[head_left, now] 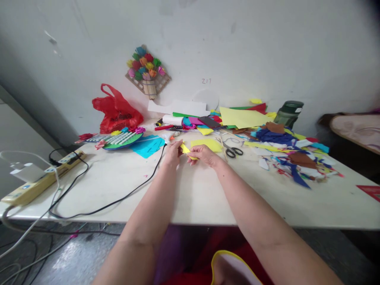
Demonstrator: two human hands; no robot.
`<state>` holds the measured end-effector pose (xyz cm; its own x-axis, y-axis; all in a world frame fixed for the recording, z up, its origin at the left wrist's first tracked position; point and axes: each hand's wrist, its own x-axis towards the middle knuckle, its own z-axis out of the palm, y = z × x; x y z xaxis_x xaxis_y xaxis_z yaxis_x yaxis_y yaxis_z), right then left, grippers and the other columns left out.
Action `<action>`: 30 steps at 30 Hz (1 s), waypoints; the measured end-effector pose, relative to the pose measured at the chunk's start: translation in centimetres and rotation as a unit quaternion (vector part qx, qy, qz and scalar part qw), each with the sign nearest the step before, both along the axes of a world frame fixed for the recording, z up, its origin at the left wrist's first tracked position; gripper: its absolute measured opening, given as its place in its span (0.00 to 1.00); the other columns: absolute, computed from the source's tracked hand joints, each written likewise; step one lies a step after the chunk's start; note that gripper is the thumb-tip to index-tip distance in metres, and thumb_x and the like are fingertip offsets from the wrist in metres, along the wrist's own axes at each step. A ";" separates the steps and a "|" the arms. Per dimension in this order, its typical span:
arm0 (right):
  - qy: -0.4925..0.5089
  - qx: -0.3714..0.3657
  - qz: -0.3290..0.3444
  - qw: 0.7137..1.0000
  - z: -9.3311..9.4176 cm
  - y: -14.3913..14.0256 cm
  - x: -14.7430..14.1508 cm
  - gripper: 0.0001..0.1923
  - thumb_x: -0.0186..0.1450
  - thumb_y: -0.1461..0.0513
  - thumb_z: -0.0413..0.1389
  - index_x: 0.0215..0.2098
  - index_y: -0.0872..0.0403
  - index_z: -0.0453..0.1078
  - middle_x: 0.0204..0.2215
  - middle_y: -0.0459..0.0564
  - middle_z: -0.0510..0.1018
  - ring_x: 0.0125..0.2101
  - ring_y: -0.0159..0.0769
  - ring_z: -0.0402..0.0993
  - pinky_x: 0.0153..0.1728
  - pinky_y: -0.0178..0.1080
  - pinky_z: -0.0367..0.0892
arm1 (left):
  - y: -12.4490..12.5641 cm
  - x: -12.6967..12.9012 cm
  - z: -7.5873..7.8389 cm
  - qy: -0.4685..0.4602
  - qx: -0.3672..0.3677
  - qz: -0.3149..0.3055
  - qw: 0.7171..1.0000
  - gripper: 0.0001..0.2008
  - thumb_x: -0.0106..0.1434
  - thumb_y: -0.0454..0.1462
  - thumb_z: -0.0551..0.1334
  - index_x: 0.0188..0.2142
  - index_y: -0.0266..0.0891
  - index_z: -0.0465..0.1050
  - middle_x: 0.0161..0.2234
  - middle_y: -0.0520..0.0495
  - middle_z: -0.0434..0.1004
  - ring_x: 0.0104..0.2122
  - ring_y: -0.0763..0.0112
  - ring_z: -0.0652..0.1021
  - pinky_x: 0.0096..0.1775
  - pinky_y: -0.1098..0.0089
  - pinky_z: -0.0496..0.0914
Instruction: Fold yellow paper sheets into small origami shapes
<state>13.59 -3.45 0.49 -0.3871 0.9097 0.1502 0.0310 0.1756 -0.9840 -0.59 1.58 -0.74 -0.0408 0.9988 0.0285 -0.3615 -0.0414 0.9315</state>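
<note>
Between my two hands, a small folded piece of yellow paper (185,149) is held just above the white table. My left hand (173,152) pinches its left end. The fingers of my right hand (204,155) are closed on its right end. Just behind lies a flat yellow sheet (209,144), partly covered by my right hand. Black-handled scissors (233,151) rest right of that sheet, beside a thin wooden stick (223,148). Left of my hands are a bright blue sheet (148,146) and what looks like a glue gun (169,137), partly hidden, with a black cord.
Paper scraps (299,158) heap up on the right, near a dark green bottle (289,113). Coloured sheets (243,117) and a red plastic bag (117,111) stand along the wall. A paper-flower craft (124,138) sits left, near a power strip (44,180) whose cords cross the table.
</note>
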 end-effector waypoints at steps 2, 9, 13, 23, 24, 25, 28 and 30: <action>0.007 -0.002 -0.011 1.000 -0.1 0.2 -0.1 0.14 0.52 0.55 0.61 0.22 0.59 0.68 0.18 0.47 0.76 0.15 0.27 0.69 0.20 0.31 0.66 | 0.1 -0.1 0.1 0.004 -0.005 0.030 1.000 0.13 0.47 0.44 0.64 0.22 0.37 0.65 0.14 0.58 0.59 0.14 0.83 0.61 0.19 0.78 0.56; 0.059 -0.041 -0.133 0.989 0.1 0.5 -0.4 0.12 0.53 0.59 0.62 0.21 0.57 0.65 0.16 0.45 0.75 0.13 0.27 0.68 0.17 0.29 0.64 | -0.3 0.0 0.4 0.030 -0.013 -0.080 0.996 0.23 0.46 0.54 0.63 0.27 0.36 0.67 0.21 0.52 0.68 0.18 0.79 0.69 0.21 0.77 0.62; 0.063 -0.049 -0.155 0.985 0.3 0.6 -0.6 0.10 0.55 0.60 0.60 0.21 0.57 0.66 0.16 0.44 0.74 0.14 0.26 0.69 0.17 0.28 0.63 | -1.1 0.6 0.3 0.066 0.033 -0.149 0.986 0.20 0.44 0.49 0.67 0.24 0.36 0.64 0.19 0.54 0.67 0.19 0.79 0.69 0.23 0.76 0.64; 0.029 -0.057 -0.141 0.988 -0.3 1.0 -0.8 0.12 0.53 0.60 0.62 0.20 0.56 0.64 0.16 0.45 0.75 0.15 0.28 0.70 0.16 0.28 0.62 | -1.1 0.7 0.2 0.059 0.045 -0.101 0.992 0.18 0.43 0.45 0.68 0.21 0.36 0.63 0.18 0.54 0.66 0.18 0.81 0.67 0.22 0.77 0.62; 0.027 -0.057 -0.140 0.988 -0.4 1.0 -0.8 0.13 0.53 0.60 0.62 0.19 0.56 0.64 0.16 0.45 0.76 0.14 0.28 0.70 0.16 0.28 0.62 | -1.0 0.7 0.2 0.052 0.041 -0.094 0.993 0.18 0.43 0.44 0.69 0.20 0.36 0.62 0.18 0.54 0.66 0.18 0.81 0.67 0.22 0.77 0.62; 0.026 -0.055 -0.137 0.989 -0.4 1.1 -0.9 0.12 0.53 0.60 0.62 0.19 0.56 0.64 0.16 0.46 0.76 0.14 0.28 0.70 0.16 0.28 0.62 | -1.0 0.7 0.1 0.047 0.039 -0.089 0.994 0.18 0.43 0.44 0.69 0.20 0.36 0.62 0.18 0.55 0.65 0.18 0.82 0.67 0.22 0.77 0.62; 0.025 -0.053 -0.133 0.989 -0.5 1.2 -0.9 0.12 0.54 0.60 0.61 0.19 0.57 0.64 0.17 0.47 0.76 0.15 0.28 0.71 0.15 0.28 0.62 | -0.8 0.7 0.1 0.042 0.039 -0.080 0.995 0.17 0.43 0.43 0.69 0.20 0.36 0.62 0.17 0.55 0.65 0.18 0.82 0.67 0.23 0.77 0.62; 0.025 -0.055 -0.132 0.989 -0.6 1.2 -0.8 0.13 0.54 0.59 0.62 0.19 0.57 0.65 0.17 0.47 0.76 0.15 0.28 0.71 0.15 0.28 0.61 | -0.7 0.6 0.0 0.045 0.038 -0.072 0.996 0.17 0.44 0.43 0.68 0.21 0.36 0.63 0.18 0.55 0.65 0.19 0.81 0.67 0.24 0.77 0.62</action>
<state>12.76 -2.28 -0.11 -0.1273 0.9901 0.0584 0.0119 0.0604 -0.9981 0.05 0.85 -0.71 0.1094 0.9889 0.1006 -0.2848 -0.0658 0.9563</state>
